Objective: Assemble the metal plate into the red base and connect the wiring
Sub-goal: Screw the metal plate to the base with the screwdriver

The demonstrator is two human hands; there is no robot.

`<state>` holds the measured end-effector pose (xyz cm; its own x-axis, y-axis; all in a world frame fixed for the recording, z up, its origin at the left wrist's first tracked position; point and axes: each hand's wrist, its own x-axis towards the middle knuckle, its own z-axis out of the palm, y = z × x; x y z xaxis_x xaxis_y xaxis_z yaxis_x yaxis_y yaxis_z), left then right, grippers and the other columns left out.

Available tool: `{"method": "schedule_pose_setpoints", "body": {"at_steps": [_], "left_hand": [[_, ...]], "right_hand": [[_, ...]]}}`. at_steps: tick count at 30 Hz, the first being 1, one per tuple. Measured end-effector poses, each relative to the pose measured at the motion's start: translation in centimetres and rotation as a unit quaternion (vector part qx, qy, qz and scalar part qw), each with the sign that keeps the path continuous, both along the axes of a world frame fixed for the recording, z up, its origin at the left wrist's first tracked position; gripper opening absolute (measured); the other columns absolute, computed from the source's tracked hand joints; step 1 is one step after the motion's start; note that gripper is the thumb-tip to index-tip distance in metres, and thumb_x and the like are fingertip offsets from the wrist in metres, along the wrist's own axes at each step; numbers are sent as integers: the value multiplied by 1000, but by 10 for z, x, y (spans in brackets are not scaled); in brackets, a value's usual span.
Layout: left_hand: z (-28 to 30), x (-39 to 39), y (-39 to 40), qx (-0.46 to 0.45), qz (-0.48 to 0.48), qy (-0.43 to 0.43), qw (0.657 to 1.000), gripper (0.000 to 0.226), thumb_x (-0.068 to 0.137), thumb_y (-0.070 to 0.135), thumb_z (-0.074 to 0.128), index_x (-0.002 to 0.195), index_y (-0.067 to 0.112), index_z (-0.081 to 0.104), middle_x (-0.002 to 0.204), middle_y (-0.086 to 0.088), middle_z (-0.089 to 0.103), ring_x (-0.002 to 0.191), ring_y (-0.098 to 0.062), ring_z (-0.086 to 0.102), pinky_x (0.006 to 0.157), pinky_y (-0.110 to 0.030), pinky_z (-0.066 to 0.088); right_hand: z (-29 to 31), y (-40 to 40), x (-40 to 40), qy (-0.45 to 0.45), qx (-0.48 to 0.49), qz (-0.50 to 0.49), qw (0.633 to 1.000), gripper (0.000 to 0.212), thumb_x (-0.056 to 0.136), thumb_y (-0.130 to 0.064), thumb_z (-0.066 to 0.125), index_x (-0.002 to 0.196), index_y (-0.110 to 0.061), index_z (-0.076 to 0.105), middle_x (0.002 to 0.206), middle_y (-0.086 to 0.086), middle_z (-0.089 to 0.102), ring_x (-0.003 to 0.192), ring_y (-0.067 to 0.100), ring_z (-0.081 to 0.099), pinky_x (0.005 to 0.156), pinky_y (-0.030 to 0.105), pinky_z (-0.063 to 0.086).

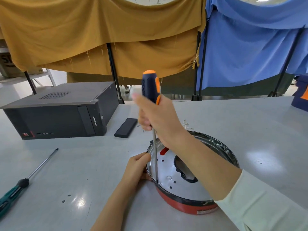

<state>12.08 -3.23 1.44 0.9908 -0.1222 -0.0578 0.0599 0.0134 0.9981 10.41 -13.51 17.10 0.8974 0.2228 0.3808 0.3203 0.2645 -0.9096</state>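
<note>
The right hand is gripping an orange-handled screwdriver, its tip at the metal plate inside the red base. The left hand is pinching that base's rim (forearm hiding part of the plate). A green screwdriver is lying well left of the base.

Grey table: computer case, red base.

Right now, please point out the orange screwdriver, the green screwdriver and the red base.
orange screwdriver (150, 85), head view, on its handle.
green screwdriver (12, 191), head view, on its handle.
red base (175, 201), head view, on its outer wall.
</note>
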Motion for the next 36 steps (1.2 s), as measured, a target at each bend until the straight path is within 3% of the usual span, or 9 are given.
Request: {"method": "schedule_pose_setpoints", "body": {"at_steps": [7,11,14,16,20,23,25,30,36], "left_hand": [[4,-2,-3,18,0,-9,1000,53,86,0,44,40,25,36,43,8,33,36,-8,32,36,-14,35],[4,-3,-3,20,7,-6,1000,52,87,3,46,41,25,40,44,7,35,37,-9,34,37,-15,36],[2,-2,-1,14,10,4,1000,43,86,8,48,46,22,41,48,5,38,39,-11,35,38,-16,37],[0,0,0,8,17,18,1000,37,83,12,51,48,21,43,49,3,39,40,-11,36,39,-16,36],[2,10,2,24,30,65,997,19,81,19,54,63,15,54,51,-3,44,39,-14,39,38,-17,37],[6,18,2,61,15,94,994,21,85,25,53,66,14,52,54,-4,43,41,-15,39,38,-17,39],[9,24,2,98,15,91,991,22,87,27,51,69,13,50,58,-5,44,43,-16,42,39,-17,41],[18,28,8,123,19,67,990,31,69,40,53,81,11,55,76,-14,51,68,-26,45,67,-33,36],[6,30,13,72,41,83,993,35,68,38,54,37,23,57,40,5,52,35,-9,49,47,-19,43]], "right_hand": [[14,-37,11,1,50,-102,994,21,88,-15,61,74,-13,46,46,-6,43,42,11,43,43,23,41],[11,-83,4,-67,-129,-275,950,44,82,-50,48,64,-11,60,42,-12,48,39,2,44,40,12,35],[9,-115,-5,-54,-146,-227,961,49,82,-55,46,78,-13,71,36,-2,34,28,10,27,34,15,23],[0,-134,-11,-75,-213,-179,958,36,82,-50,55,92,-18,71,37,1,41,28,14,34,35,19,32],[-32,-147,-17,-32,-270,-15,962,22,82,-22,71,100,-17,61,91,9,67,72,30,70,63,44,58],[-60,-141,-13,41,-241,63,968,5,91,-6,54,90,-11,53,85,2,62,82,30,67,71,38,56],[-74,-140,-8,36,-301,50,952,16,96,-1,47,90,-14,52,82,2,62,81,21,68,65,21,52],[-87,-136,1,-87,-553,69,826,43,85,-5,60,100,-41,42,99,8,64,88,27,64,80,47,52],[-90,-133,13,-107,-614,101,775,44,82,-8,60,90,-46,39,82,-2,62,70,16,63,67,39,53]]}}
